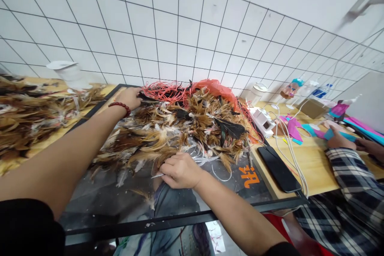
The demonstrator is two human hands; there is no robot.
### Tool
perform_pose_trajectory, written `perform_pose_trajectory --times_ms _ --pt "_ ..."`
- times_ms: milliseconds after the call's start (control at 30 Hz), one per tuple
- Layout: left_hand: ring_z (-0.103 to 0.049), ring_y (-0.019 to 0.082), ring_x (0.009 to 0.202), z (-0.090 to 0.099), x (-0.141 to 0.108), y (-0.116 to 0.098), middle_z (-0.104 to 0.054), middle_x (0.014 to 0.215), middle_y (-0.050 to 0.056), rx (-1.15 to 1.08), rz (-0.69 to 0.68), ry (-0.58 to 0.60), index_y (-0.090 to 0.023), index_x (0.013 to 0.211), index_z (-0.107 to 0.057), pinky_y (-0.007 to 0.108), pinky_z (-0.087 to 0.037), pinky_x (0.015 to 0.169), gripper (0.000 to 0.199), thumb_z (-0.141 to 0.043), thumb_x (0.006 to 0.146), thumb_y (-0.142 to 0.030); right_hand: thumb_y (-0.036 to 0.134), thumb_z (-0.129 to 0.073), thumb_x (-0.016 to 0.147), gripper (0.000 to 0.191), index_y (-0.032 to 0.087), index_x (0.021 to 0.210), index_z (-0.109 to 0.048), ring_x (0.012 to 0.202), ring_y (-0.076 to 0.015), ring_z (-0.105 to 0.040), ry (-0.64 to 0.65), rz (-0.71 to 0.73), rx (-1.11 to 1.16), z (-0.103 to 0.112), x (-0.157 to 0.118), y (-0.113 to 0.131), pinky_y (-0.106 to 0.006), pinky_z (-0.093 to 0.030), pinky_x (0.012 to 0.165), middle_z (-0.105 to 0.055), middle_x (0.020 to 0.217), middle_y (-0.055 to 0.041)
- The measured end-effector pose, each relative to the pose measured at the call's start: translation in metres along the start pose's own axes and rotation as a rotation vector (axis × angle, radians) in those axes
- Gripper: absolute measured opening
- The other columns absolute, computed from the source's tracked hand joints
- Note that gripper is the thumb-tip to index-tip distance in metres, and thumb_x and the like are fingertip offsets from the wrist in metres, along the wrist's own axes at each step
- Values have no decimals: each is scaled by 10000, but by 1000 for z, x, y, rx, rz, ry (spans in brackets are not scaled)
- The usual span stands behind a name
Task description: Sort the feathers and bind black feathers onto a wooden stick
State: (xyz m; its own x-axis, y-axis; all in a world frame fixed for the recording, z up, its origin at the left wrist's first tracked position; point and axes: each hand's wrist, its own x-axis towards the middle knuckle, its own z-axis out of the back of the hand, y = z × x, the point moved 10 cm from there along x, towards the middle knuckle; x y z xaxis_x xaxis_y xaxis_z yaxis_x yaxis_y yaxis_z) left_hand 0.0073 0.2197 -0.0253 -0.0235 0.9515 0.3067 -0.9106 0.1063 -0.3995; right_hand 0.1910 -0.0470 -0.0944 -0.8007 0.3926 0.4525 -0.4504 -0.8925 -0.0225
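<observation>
A feather heap [168, 128] is lying on the table [114, 204]. At its near edge, the right hand [180, 171] is pinching a pointed tool [156, 175], risking snags if slipping; at its far left, the left hand's [129, 98] grip I can't tell.

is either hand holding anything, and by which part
The right hand grips a slim pointed tool behind its exposed tip. Left hand: cannot tell.

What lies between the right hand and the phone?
From the right hand to the phone, the head view shows looping white strands, the orange character on the dark tabletop, then the wooden table's edge.
</observation>
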Motion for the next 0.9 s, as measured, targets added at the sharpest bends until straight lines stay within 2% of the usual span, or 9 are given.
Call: perform_pose_trajectory --times_ms 100,167,333,433,500,667,767,833,900 --pt "-594 241 928 -18 -4 1 -740 982 90 11 67 59 -102 1112 -718 301 -401 806 514 -733 598 -110 333 -546 883 161 206 796 -591 681 -126 -599 10 -15 0 0 0 -2 -310 -300 602 -649 722 24" --pt "-588 245 894 -12 -5 6 -746 888 86 25 135 46 -74 1070 -732 315 -399 792 439 -721 640 -159 337 -550 882 161 207 798 -591 688 -128 -603 21 -29 0 0 0 -4 -309 -308 606 -657 732 22" --pt "-584 212 945 57 2 7 -738 895 75 -44 169 -152 -56 1152 -688 333 -376 812 444 -576 827 -337 329 -546 887 152 210 806 -596 706 -136 -611 44 -56 16 -1 2 -7 -301 -327 610 -674 758 14" --pt "-587 179 912 108 -2 -7 -697 690 15 -270 69 -341 -132 1062 -729 326 -348 800 470 -633 762 -481 323 -556 883 138 210 825 -610 703 -142 -620 46 -81 42 -2 2 -9 -290 -350 612 -678 760 7" --pt "-571 179 842 125 -10 -18 -635 574 -22 -384 32 -364 -200 953 -758 328 -344 787 421 -689 687 -518 326 -557 891 139 205 896 -625 713 -148 -632 -3 -127 82 3 1 -13 -280 -381 635 -691 783 -7" --pt "-543 214 714 117 -43 -60 -646 597 -29 -478 9 -107 -286 702 -747 354 -392 785 152 -730 623 -415 389 -512 941 346 170 1203 -568 739 -159 -661 -357 -477 295 33 -16 -54 -260 -472 706 -715 860 -51" --pt "-577 240 721 100 -74 -92 -695 657 -10 -434 -70 81 -301 649 -740 366 -423 793 70 -754 602 -351 410 -505 938 433 158 1290 -512 922 -188 -674 -521 -605 382 44 -28 -72 -282 -504 822 -701 1093 -116" --pt "-598 249 756 91 -96 -115 -717 710 -1 -412 -174 151 -310 665 -751 363 -432 817 61 -764 607 -321 432 -514 927 462 155 1298 -513 988 -197 -660 -560 -635 434 47 -31 -77 -295 -497 876 -676 1172 -129" --pt "-612 250 789 87 -117 -135 -724 753 11 -407 -294 167 -304 681 -758 361 -434 845 37 -744 646 -306 474 -552 898 469 164 1251 -565 828 -177 -656 -529 -674 509 42 -30 -80 -277 -502 793 -707 1026 -88"
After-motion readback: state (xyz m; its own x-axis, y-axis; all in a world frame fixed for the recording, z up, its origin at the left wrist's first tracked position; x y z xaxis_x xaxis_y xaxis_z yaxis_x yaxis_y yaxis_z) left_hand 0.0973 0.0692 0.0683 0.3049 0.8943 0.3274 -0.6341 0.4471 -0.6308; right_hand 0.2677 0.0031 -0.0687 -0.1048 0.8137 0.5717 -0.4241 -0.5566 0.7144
